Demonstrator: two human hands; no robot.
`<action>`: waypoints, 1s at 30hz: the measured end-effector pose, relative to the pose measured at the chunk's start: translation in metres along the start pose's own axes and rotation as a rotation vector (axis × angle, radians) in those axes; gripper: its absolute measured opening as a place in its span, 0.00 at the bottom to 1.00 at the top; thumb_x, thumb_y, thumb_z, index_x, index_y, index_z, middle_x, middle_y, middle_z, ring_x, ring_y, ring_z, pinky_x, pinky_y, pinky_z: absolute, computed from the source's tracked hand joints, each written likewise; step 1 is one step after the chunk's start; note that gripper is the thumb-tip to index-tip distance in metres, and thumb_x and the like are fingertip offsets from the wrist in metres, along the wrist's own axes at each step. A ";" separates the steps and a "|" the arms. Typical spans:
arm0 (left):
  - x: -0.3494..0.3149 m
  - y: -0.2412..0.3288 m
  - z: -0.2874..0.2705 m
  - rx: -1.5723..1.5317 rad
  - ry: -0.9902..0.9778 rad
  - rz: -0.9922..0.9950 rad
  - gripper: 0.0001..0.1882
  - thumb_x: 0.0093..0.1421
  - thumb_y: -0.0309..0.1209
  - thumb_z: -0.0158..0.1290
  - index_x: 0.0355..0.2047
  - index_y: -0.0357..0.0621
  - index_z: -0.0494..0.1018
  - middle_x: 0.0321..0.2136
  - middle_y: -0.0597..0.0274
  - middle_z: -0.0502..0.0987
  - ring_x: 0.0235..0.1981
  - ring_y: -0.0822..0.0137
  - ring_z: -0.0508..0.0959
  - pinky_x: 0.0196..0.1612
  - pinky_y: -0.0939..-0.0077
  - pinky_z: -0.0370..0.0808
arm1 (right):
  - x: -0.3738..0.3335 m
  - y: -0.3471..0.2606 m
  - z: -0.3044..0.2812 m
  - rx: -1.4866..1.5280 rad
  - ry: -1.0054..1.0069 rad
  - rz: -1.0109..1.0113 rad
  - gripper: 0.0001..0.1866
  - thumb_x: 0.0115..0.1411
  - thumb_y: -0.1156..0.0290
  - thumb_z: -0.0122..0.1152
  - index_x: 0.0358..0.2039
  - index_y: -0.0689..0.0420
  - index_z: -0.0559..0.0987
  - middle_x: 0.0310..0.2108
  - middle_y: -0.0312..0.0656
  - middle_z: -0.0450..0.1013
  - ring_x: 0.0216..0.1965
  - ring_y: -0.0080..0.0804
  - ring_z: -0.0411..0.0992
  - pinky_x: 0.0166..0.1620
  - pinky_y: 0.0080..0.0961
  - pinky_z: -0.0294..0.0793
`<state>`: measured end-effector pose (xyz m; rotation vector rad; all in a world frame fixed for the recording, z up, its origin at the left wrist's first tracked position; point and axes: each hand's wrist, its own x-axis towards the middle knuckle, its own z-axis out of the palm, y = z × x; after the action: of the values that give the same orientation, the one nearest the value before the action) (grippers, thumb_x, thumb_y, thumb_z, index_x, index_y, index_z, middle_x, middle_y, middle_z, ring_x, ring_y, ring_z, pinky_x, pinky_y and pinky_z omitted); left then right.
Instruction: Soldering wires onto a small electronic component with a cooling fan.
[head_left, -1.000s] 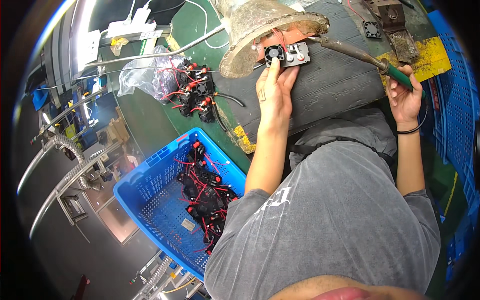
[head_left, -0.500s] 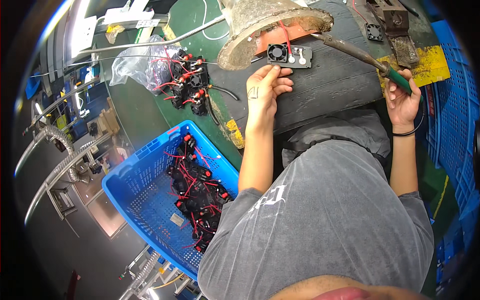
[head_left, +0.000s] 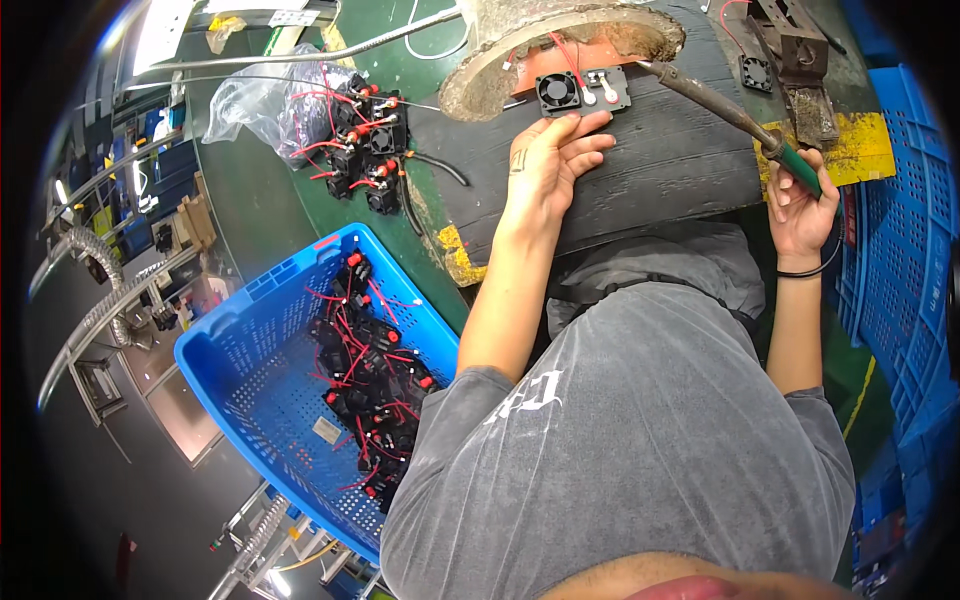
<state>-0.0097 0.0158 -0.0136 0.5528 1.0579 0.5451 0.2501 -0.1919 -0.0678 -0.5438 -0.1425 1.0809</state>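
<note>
My left hand (head_left: 540, 170) is at the lower edge of a small black fan panel (head_left: 622, 88), its thumb against that edge and other fingers loosely curled beside it. The panel carries a square black fan, red and white wires and two round whitish pads. My right hand (head_left: 800, 195) is closed round the green handle of a large soldering iron (head_left: 715, 108). The iron's tip points left, close to the panel's upper right corner; contact cannot be made out. Above the panel hangs a worn funnel-shaped hood (head_left: 570, 45), hiding part of an orange-brown surface.
Under the panel lies a dark board (head_left: 670, 165). Several wired fan units (head_left: 375, 135) and a clear plastic bag (head_left: 250, 105) sit at left. A blue basket (head_left: 270, 285) holds more units. At right are a metal stand (head_left: 805, 60), a loose fan (head_left: 756, 72) and blue crates (head_left: 905, 220).
My left hand has slid slightly right along the panel's lower edge. The iron stays in my right hand, its tip still near the panel. The whole view has shifted a little.
</note>
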 end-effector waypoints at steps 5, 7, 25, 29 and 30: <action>-0.004 0.000 -0.002 -0.005 -0.076 -0.008 0.11 0.65 0.28 0.52 0.42 0.30 0.71 0.46 0.38 0.80 0.35 0.56 0.85 0.34 0.71 0.82 | -0.001 0.002 0.006 -0.009 0.043 -0.024 0.19 0.70 0.60 0.47 0.50 0.59 0.78 0.28 0.48 0.72 0.23 0.28 0.65 0.18 0.14 0.65; -0.011 0.001 -0.003 -0.004 -0.083 -0.012 0.12 0.65 0.28 0.53 0.43 0.29 0.71 0.46 0.38 0.80 0.35 0.56 0.85 0.34 0.71 0.82 | 0.000 0.003 0.011 -0.016 0.021 -0.026 0.19 0.70 0.60 0.47 0.50 0.59 0.78 0.28 0.48 0.72 0.24 0.28 0.65 0.18 0.14 0.65; -0.023 0.085 -0.082 2.109 0.457 1.163 0.17 0.51 0.33 0.64 0.43 0.59 0.79 0.60 0.70 0.71 0.65 0.51 0.63 0.66 0.29 0.43 | 0.003 0.002 0.006 -0.009 -0.040 -0.013 0.19 0.67 0.61 0.50 0.48 0.61 0.79 0.29 0.47 0.73 0.27 0.29 0.64 0.17 0.14 0.65; -0.031 0.092 -0.091 2.102 0.368 1.161 0.10 0.49 0.37 0.66 0.33 0.58 0.81 0.49 0.74 0.78 0.62 0.57 0.67 0.66 0.28 0.43 | 0.003 0.001 0.007 -0.014 -0.023 -0.003 0.19 0.66 0.60 0.51 0.47 0.60 0.80 0.30 0.47 0.73 0.27 0.30 0.65 0.16 0.15 0.65; -0.035 0.092 -0.094 2.029 0.293 1.212 0.08 0.50 0.36 0.65 0.31 0.57 0.80 0.43 0.74 0.80 0.58 0.60 0.71 0.67 0.30 0.44 | 0.000 0.001 0.008 -0.017 0.001 -0.013 0.18 0.66 0.60 0.52 0.46 0.60 0.80 0.30 0.47 0.73 0.27 0.30 0.65 0.16 0.15 0.65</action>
<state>-0.1227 0.0758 0.0329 3.0777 1.1707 0.3622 0.2469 -0.1885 -0.0611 -0.5582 -0.1544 1.0670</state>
